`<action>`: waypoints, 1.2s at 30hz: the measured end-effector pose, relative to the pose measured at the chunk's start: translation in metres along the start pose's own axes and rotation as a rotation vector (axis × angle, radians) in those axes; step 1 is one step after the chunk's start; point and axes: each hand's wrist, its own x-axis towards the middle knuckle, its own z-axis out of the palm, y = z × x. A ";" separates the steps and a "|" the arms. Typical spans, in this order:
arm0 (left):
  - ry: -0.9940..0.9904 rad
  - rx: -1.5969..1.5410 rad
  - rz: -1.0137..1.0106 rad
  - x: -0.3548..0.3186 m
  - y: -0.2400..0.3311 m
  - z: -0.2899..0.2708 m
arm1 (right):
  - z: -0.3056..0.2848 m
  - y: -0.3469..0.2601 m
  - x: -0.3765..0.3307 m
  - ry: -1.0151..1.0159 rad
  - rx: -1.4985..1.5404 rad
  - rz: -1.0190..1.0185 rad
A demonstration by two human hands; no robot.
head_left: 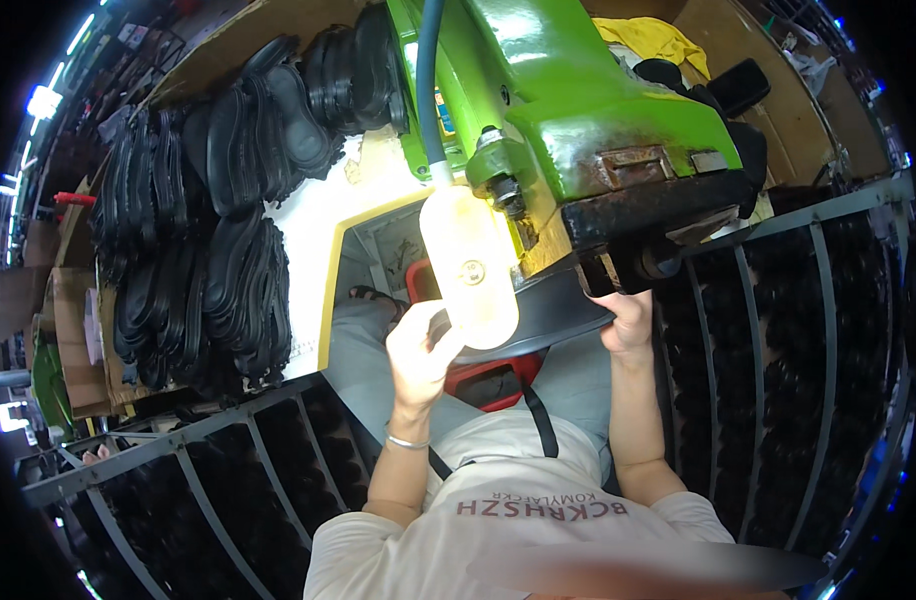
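Note:
A black shoe sole spans the space between my hands, below the head of a green machine. My left hand is closed at its left end, thumb and fingers pinched. A bright oval lamp on a blue cable hangs in front and hides that end of the sole and some fingertips. At the sole's right end my right hand is closed on it, just under the machine's dark, rusty lower edge. The machine's working tip is close to the sole, but I cannot tell whether they touch.
Stacked black soles cover the white table on the left. Metal racks filled with dark pieces flank both sides. A yellow cloth lies at the back right. Something red shows between my legs.

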 end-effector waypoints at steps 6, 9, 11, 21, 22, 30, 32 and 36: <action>-0.114 -0.054 -0.217 -0.031 -0.012 -0.034 | 0.029 0.007 0.007 -0.131 -0.080 0.063; -0.291 0.107 -0.246 -0.023 -0.014 -0.018 | 0.037 0.013 0.011 -0.180 -0.136 0.050; -0.267 0.183 -0.167 -0.006 -0.008 0.017 | 0.041 0.016 0.006 -0.196 -0.178 -0.005; 0.021 0.468 0.191 0.002 -0.036 0.062 | -0.043 0.043 -0.113 -0.111 -0.196 0.414; 0.033 0.525 0.233 0.001 -0.037 0.063 | -0.058 0.036 -0.116 -0.047 -0.192 0.382; 0.032 0.597 0.146 0.007 -0.040 0.058 | -0.058 -0.021 -0.032 0.183 -0.205 -0.143; -0.093 0.694 0.246 0.017 -0.020 0.057 | -0.051 -0.032 -0.008 0.119 -0.226 -0.149; -0.196 0.334 0.204 0.029 0.005 0.030 | -0.025 -0.025 0.016 0.005 -0.145 -0.152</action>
